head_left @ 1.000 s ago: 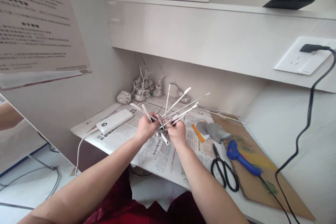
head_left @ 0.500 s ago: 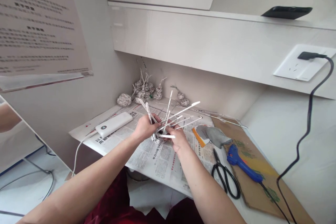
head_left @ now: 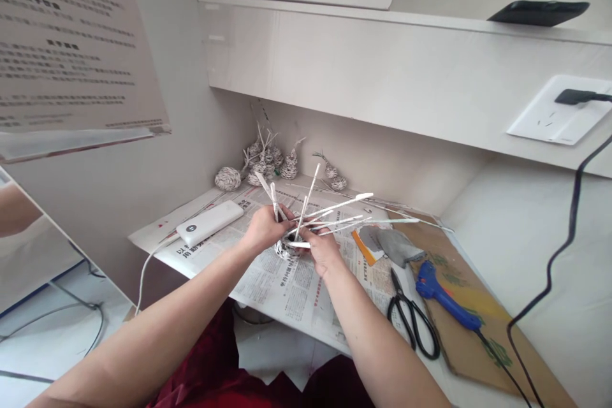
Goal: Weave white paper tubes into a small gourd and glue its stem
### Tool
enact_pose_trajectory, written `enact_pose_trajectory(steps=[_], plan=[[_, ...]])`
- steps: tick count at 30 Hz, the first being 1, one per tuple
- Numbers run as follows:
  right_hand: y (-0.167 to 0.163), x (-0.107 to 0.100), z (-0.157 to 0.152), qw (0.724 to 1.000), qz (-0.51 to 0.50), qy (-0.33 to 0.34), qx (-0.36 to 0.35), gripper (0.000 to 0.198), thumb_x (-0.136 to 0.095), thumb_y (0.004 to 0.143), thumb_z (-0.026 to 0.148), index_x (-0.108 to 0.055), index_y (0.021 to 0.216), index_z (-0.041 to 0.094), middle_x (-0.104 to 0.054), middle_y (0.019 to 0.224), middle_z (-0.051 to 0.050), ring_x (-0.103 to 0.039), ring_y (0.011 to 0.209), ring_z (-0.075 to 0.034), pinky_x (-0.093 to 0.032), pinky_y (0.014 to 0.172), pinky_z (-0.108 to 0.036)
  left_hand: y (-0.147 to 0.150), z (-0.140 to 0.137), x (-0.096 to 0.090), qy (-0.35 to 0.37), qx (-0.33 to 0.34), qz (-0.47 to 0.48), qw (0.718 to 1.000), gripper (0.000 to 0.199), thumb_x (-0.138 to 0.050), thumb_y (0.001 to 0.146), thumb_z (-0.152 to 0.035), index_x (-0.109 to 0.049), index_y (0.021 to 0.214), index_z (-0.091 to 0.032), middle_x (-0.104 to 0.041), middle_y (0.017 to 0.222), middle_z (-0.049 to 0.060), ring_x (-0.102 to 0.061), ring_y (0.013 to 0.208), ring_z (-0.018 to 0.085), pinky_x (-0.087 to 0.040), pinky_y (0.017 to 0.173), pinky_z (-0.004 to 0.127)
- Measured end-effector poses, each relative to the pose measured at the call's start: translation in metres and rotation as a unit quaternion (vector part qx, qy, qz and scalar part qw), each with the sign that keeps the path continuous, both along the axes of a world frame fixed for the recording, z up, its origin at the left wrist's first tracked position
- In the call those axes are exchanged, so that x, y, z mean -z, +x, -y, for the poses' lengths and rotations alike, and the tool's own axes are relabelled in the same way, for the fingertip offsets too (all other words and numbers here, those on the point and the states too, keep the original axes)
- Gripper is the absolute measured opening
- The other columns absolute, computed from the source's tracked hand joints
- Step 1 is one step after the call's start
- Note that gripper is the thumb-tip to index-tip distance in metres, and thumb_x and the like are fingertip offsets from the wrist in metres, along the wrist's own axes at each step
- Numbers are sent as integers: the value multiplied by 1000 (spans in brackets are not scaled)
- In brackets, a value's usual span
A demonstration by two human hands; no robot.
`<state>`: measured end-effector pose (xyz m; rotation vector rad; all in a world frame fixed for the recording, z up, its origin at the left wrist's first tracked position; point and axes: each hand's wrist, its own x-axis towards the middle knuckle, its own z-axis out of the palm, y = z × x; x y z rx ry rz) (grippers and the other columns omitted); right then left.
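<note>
A small round woven paper basket (head_left: 287, 251) sits low between my hands over the newspaper, with several rolled paper sticks (head_left: 313, 194) fanning up and out to the right. My left hand (head_left: 266, 227) is closed on its far left rim, thumb and fingers pinching the base of the sticks. On the right side, my right hand (head_left: 323, 250) has its fingers closed on a paper stick by the rim. The fingertips partly cover the weave, so which stick each one grips is hard to make out.
Newspaper (head_left: 301, 296) covers the table. At left lies a white power bank (head_left: 210, 223) with a cable. Black scissors (head_left: 412, 319), a blue glue gun (head_left: 447, 296) on cardboard (head_left: 478, 357) and a grey cloth (head_left: 399, 245) lie right. Several woven gourds (head_left: 289, 167) stand at the back.
A long paper stick now extends right from the basket, toward the cardboard. Both hands keep nearly the same hold; the view has shifted slightly.
</note>
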<state>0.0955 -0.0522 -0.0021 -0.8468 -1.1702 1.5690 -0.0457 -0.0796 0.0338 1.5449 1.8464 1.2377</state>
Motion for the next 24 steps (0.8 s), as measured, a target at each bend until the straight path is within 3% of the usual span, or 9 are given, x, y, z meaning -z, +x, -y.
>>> enact_pose_trajectory(steps=[4,7,11,14,16,19,24], plan=[[-3,3,0,999,17,19,46,42,-76,65,50,-67,91,18,-68,68,1,-59,47,-13,-48,41,-24,-1,-1,6,11,-13,30,999,13,-68,66,-29,-69,75,-20,-70,68,1,-65,66,19,-46,61,26],[-1,2,1,990,77,76,92,39,-71,70,52,-67,90,18,-68,67,0,-60,48,-14,-48,43,-25,0,-2,13,25,-2,58,998,16,-69,66,-31,-67,76,-19,-70,69,1,-65,65,19,-47,60,27],[5,-4,6,948,195,199,156,30,-65,77,47,-68,79,18,-69,67,-3,-63,59,-17,-48,55,-26,9,0,18,57,3,76,995,16,-69,68,-33,-66,75,-19,-70,67,1,-65,64,18,-48,61,26],[6,-7,8,921,231,242,200,27,-62,79,44,-63,69,19,-65,60,-1,-60,58,-17,-45,57,-25,21,3,19,88,-7,109,990,12,-67,72,-31,-65,74,-19,-69,67,1,-64,64,17,-48,60,25],[6,-5,5,925,214,231,210,27,-63,78,43,-59,66,20,-63,58,0,-59,56,-16,-43,55,-25,28,3,20,106,-14,127,986,12,-67,73,-30,-65,76,-18,-69,68,0,-64,64,16,-48,61,25],[4,-1,-1,952,164,165,201,28,-67,73,43,-56,62,20,-60,52,1,-57,51,-16,-42,50,-25,33,1,21,132,-8,143,981,8,-67,74,-26,-66,74,-18,-70,70,1,-64,66,15,-49,64,24],[0,0,-4,984,72,55,153,27,-70,66,45,-60,68,20,-60,53,2,-53,44,-15,-42,43,-27,25,-2,19,128,6,60,990,5,-67,74,-21,-71,76,-20,-72,77,1,-67,74,17,-51,71,26]])
